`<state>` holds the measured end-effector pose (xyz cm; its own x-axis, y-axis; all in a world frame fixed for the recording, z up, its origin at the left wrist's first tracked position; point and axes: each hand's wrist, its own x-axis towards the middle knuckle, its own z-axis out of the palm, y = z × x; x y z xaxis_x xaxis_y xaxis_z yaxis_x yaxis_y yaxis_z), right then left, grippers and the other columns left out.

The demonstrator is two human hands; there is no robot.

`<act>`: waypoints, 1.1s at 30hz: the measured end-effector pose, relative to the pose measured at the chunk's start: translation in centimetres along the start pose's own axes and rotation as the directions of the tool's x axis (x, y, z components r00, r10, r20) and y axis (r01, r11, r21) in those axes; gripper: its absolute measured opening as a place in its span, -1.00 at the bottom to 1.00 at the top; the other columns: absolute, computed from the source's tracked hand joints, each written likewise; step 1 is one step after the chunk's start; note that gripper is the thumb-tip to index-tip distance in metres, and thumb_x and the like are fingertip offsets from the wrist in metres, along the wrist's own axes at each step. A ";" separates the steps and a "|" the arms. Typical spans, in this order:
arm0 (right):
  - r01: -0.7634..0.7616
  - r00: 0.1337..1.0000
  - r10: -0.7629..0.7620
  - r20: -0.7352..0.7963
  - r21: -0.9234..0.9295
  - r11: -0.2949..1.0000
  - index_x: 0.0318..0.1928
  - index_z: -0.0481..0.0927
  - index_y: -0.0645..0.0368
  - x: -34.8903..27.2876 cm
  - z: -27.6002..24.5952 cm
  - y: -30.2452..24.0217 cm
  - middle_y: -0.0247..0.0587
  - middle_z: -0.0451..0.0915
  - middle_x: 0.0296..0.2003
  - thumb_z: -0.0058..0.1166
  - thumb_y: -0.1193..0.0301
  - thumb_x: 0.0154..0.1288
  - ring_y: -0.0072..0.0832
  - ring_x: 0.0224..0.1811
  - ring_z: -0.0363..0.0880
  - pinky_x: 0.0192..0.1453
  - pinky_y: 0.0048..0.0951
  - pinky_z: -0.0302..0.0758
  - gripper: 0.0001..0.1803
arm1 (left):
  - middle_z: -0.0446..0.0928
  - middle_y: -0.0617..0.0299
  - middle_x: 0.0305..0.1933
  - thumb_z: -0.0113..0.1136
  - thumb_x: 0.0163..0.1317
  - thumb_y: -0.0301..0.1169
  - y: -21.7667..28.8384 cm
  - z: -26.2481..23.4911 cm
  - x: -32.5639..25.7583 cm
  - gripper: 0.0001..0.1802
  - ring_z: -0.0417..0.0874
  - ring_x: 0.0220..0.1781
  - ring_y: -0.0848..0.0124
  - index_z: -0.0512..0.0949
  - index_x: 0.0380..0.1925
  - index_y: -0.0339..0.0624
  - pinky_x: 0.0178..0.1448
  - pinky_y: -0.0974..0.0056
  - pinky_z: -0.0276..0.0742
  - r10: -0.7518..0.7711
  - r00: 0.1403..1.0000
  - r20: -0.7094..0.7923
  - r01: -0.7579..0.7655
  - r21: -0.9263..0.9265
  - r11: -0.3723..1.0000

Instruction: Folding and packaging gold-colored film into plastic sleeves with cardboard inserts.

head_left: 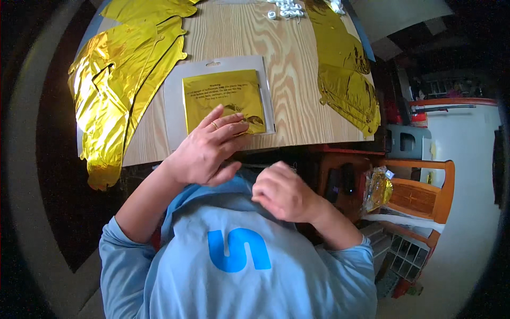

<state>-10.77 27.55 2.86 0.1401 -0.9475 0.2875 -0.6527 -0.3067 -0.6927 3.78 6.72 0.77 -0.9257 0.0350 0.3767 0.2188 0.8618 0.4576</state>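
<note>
A folded gold foil sheet point(199, 112) lies in a clear plastic bag point(174, 95) with a hang hole at its far edge, flat near the table's front edge. My left hand point(207, 151) rests its outstretched fingers on the near part of the packet, thumb apart. Closer to my body, off the table edge, my right hand point(284, 192) is raised with its fingers curled in, slightly blurred. Whatever may be inside those curled fingers is hidden.
Large flat gold foil balloons point(127, 74) cover the table's left side, and another gold foil balloon point(348, 80) hangs over its right edge. White ribbon coils point(287, 8) lie at the far side. On the right, a wooden chair point(446, 194) holds clear plastic packaging point(376, 191).
</note>
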 end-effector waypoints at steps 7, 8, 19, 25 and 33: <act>-0.146 0.960 0.149 -0.235 0.029 0.989 -0.28 0.48 0.16 3.7 -1.9 2.4 -0.16 0.55 -0.12 0.29 0.48 0.18 -0.14 -0.08 0.55 0.07 -0.17 0.44 -0.79 | 0.55 0.23 -0.08 0.40 0.03 -0.21 3.1 0.8 -1.1 -0.59 0.56 -0.04 0.23 0.68 -0.13 -0.16 0.06 0.07 0.43 -0.015 0.992 -0.123 0.035 0.165 0.986; -0.143 0.969 0.133 -0.209 -0.033 0.989 -0.29 0.48 0.16 4.0 -1.7 2.9 -0.16 0.56 -0.12 0.29 0.48 0.18 -0.15 -0.07 0.56 0.08 -0.17 0.43 -0.79 | 0.54 0.27 -0.12 0.39 0.04 -0.26 3.2 1.0 -1.5 -0.65 0.56 -0.08 0.26 0.69 -0.17 -0.15 0.00 0.10 0.42 -0.060 0.992 -0.112 0.083 0.210 0.974; -0.103 0.994 0.091 -0.057 -0.276 0.956 -0.27 0.49 0.15 4.7 -2.3 2.3 -0.11 0.59 -0.08 0.27 0.48 0.19 -0.16 0.01 0.57 0.19 -0.15 0.40 -0.81 | 0.70 -0.04 -0.14 0.19 0.39 -0.29 -1.0 11.2 -43.3 -0.71 0.71 -0.13 0.11 0.71 -0.16 -0.32 0.04 0.19 0.59 -0.885 -0.387 -0.258 0.746 -0.651 -0.137; -0.113 0.993 0.102 -0.058 -0.245 0.963 -0.29 0.49 0.15 4.6 -2.1 2.6 -0.06 0.59 -0.06 0.30 0.50 0.16 -0.13 0.02 0.57 0.22 -0.12 0.40 -0.80 | 0.71 -0.08 -0.05 0.25 0.32 -0.23 -0.5 18.5 -49.5 -0.65 0.72 -0.06 0.07 0.69 -0.07 -0.29 0.09 0.12 0.60 -0.881 -0.463 -0.103 0.833 -0.391 -0.392; -0.135 0.990 0.111 -0.088 -0.362 0.922 -0.04 0.57 0.17 2.5 -3.1 1.6 -0.06 0.57 0.14 0.40 0.45 0.06 -0.13 0.21 0.52 0.31 -0.09 0.39 -0.58 | 0.71 -0.03 0.00 0.40 0.19 -0.23 -2.9 0.7 -34.1 -0.58 0.73 0.00 0.05 0.67 -0.01 -0.22 0.12 0.09 0.62 -0.904 0.244 0.350 0.932 0.174 0.318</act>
<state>-13.77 24.99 4.56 0.0007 -0.9639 0.2663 -0.8905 -0.1218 -0.4383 34.51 3.40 -13.94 -0.5316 -0.5937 -0.6041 -0.8466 0.3952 0.3566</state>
